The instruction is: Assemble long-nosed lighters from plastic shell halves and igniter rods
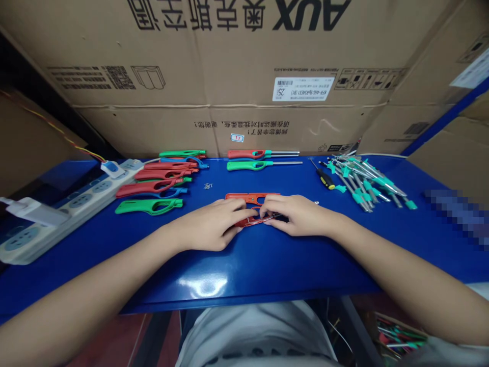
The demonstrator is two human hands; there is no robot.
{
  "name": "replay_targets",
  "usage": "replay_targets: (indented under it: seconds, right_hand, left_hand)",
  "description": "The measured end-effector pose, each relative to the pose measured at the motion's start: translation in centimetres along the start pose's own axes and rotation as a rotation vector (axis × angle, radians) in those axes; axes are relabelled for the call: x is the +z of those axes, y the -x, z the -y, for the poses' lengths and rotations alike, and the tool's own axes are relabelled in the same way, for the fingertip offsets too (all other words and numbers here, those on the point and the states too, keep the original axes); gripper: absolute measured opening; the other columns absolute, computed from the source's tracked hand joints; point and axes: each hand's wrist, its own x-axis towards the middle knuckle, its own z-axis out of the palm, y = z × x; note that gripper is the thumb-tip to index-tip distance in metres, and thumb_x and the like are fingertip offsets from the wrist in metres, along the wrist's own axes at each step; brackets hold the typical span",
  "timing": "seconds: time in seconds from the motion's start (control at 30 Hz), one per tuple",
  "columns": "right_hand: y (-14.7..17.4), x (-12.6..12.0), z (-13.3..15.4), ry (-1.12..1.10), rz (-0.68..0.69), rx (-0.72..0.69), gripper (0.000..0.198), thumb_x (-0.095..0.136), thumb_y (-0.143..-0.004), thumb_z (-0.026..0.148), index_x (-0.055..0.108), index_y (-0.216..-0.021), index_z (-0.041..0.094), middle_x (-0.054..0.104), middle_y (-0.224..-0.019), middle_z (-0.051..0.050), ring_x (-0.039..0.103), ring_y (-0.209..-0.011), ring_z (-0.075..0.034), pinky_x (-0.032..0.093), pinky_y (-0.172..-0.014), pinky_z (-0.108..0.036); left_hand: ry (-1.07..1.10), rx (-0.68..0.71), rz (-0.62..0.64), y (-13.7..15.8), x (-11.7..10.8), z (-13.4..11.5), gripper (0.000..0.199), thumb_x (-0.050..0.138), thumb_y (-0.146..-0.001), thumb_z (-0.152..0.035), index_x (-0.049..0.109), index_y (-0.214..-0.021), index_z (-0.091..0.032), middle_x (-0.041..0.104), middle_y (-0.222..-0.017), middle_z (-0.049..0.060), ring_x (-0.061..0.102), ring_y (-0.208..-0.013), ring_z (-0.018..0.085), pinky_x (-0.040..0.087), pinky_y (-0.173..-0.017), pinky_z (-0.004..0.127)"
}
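Blue counter (160,278), one: showing a glossy top and reflecting light near its front edge.
Cardboard panel (237,61), one: standing behind the counter, carrying upside-down black "AUX" lettering.
White label (303,89), one: sticking to the panel, right of centre.
Small blue-edged sticker (237,137), one: sitting low on the panel.
White power strip (86,200), one: lying at left, holding a white plug (43,212).
Blue-and-white plug (111,168), one: sitting near the strip's far end, trailing red-and-yellow wire (57,125).
Reddish floor (110,339): showing below.
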Motion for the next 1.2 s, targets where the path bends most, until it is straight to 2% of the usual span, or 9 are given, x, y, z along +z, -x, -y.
replay_targets:
  seconds: [0.2, 0.4, 0.5, 0.67, 1.0, 1.2]
  right_hand:
    - [0.08, 0.08, -0.04, 0.129, 0.018, 0.004, 0.018, 0.053, -0.099, 0.029, 0.062, -0.113, 0.023, 0.065, -0.119, -0.006, 0.064, -0.089, -0.019, 0.041, -0.065, -0.028]
    - [-0.16, 0.14, -0.09, 0.186, 0.016, 0.029, 0.019, 0.049, -0.101, 0.029, 0.063, -0.113, 0.023, 0.065, -0.117, -0.006, 0.063, -0.085, -0.018, 0.039, -0.063, -0.028]
    - [-0.25, 0.26, -0.03, 0.199, 0.008, 0.029, 0.018, 0.049, -0.101, 0.03, 0.062, -0.11, 0.021, 0.065, -0.114, -0.006, 0.063, -0.084, -0.018, 0.038, -0.062, -0.028]
    - [-0.25, 0.49, 0.14, 0.194, 0.009, -0.001, 0.016, 0.051, -0.101, 0.03, 0.06, -0.108, 0.02, 0.067, -0.111, -0.007, 0.063, -0.083, -0.017, 0.039, -0.063, -0.027]
    - [-0.29, 0.76, 0.31, 0.223, -0.007, 0.006, 0.016, 0.049, -0.102, 0.029, 0.06, -0.108, 0.02, 0.067, -0.113, -0.007, 0.063, -0.082, -0.017, 0.04, -0.063, -0.028]
    - [-0.42, 0.89, 0.14, 0.161, -0.02, 0.026, 0.015, 0.049, -0.102, 0.029, 0.059, -0.105, 0.019, 0.066, -0.108, -0.007, 0.062, -0.081, -0.017, 0.04, -0.063, -0.027]
  left_hand:
    - [-0.113, -0.012, -0.03, 0.04, -0.02, 0.07, 0.045, 0.05, -0.096, -0.017, 0.055, -0.14, -0.025, 0.063, -0.124, 0.011, 0.065, -0.105, 0.026, 0.054, -0.09, 0.04]
    - [-0.22, 0.042, -0.088, 0.0, 0.45, 0.23, 0.038, 0.046, -0.099, -0.017, 0.059, -0.135, -0.022, 0.066, -0.129, 0.01, 0.064, -0.113, 0.026, 0.052, -0.098, 0.042]
    - [-0.203, 0.038, -0.103, -0.09, 0.57, 0.19, 0.031, 0.044, -0.101, -0.018, 0.062, -0.126, -0.019, 0.067, -0.125, 0.01, 0.063, -0.113, 0.025, 0.051, -0.1, 0.04]
    - [-0.159, 0.029, -0.099, -0.1, 0.62, 0.01, 0.027, 0.048, -0.099, -0.018, 0.064, -0.12, -0.02, 0.07, -0.114, 0.009, 0.065, -0.105, 0.024, 0.054, -0.092, 0.037]
    - [-0.175, 0.065, -0.104, -0.17, 0.64, -0.31, 0.027, 0.045, -0.1, -0.019, 0.065, -0.119, -0.019, 0.07, -0.118, 0.01, 0.065, -0.108, 0.025, 0.054, -0.094, 0.039]
    - [-0.177, 0.076, -0.13, -0.18, 0.65, -0.37, 0.026, 0.046, -0.1, -0.019, 0.066, -0.117, -0.019, 0.071, -0.115, 0.01, 0.066, -0.105, 0.025, 0.054, -0.091, 0.039]
